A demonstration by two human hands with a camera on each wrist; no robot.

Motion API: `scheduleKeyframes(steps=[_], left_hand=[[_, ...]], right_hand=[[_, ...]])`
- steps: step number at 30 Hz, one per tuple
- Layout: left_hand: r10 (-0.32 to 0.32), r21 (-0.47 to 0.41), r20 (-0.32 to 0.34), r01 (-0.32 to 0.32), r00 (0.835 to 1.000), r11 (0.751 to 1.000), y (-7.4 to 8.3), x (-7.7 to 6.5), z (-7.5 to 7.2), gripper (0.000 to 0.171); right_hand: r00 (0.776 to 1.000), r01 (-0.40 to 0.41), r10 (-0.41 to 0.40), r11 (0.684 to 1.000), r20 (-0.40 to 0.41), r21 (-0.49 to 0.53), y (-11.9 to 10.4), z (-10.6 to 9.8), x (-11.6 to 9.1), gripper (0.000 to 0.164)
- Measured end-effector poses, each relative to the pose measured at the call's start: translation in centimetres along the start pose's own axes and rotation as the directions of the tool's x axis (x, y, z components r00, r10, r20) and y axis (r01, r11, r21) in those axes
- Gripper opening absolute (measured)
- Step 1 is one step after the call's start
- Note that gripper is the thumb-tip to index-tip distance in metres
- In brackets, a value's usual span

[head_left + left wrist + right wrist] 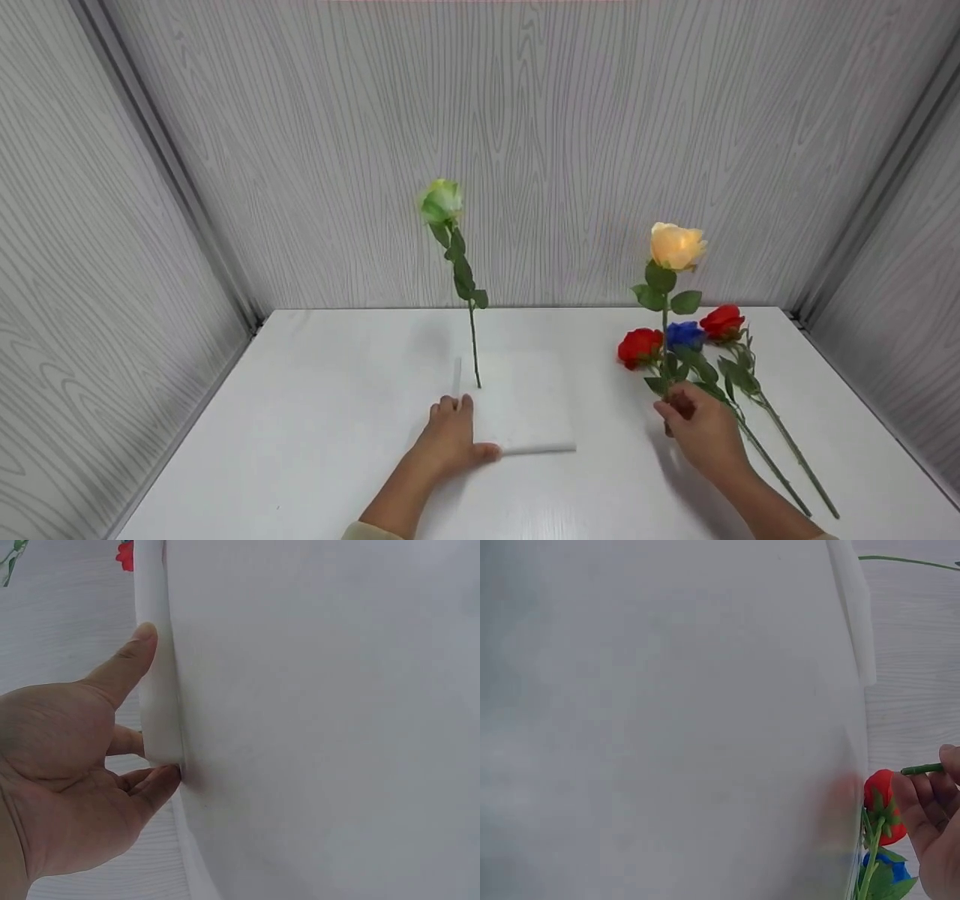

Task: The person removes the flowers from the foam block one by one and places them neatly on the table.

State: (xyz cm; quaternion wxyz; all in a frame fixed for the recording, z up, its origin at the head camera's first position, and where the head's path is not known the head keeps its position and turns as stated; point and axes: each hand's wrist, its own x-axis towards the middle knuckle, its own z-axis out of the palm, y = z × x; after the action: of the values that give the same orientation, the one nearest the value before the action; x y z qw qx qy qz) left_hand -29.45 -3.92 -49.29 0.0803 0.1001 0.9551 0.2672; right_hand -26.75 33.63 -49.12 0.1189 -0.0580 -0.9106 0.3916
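A flat white block (525, 401) lies at the table's middle. My left hand (450, 442) rests at its near left corner, thumb along the front side and fingers on the left side; the left wrist view shows the thumb straight against the block (156, 712). A pale green rose (441, 201) stands on the block's left part, leaning left. My right hand (705, 431) pinches the lower stem of a pale yellow rose (676, 246), held upright above the table to the right of the block. In the right wrist view, the stem's end (921, 769) pokes out past the fingertips.
Two red roses (640, 348) (723, 322) and a blue rose (685, 334) lie on the white table (330, 420) beside and behind my right hand, stems pointing toward the near right. Grey wood-grain panels (525, 150) stand at the back and both sides.
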Motion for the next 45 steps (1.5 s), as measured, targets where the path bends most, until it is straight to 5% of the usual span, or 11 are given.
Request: scheduleKeyframes(steps=[17, 45], left_hand=[[0.025, -0.005, -0.019, -0.025, 0.999, 1.000, -0.1, -0.1, 0.2, 0.106], [0.023, -0.006, -0.002, -0.023, 1.000, 1.000, -0.2, -0.1, -0.1, 0.108]], right_hand=[[0.993, -0.054, 0.059, 0.997, 0.101, -0.052, 0.8, -2.5, -1.6, 0.013], [0.964, 0.042, 0.043, 0.950, 0.264, -0.309, 3.8, -5.5, -4.1, 0.016]])
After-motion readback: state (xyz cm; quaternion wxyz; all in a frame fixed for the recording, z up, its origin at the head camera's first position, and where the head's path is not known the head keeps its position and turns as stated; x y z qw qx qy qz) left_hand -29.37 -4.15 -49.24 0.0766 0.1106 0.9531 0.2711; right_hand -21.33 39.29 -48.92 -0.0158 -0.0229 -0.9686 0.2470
